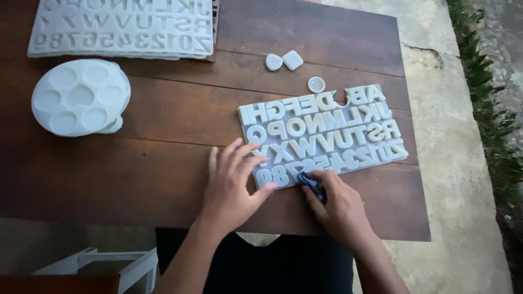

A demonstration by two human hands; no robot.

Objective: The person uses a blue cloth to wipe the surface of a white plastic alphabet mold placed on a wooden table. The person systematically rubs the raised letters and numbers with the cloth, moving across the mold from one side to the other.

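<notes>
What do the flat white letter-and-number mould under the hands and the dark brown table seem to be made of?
Flat white letter-and-number mould: probably silicone, translucent and matte, with soft rounded raised shapes. Dark brown table: wood, going by its grain and plank seams, with a slight sheen.

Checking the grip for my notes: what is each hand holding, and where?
The right hand pinches a small blue piece at the mould's near edge; the left hand lies flat on the white letter mould.

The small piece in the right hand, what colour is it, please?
Blue piece, head view.
</notes>
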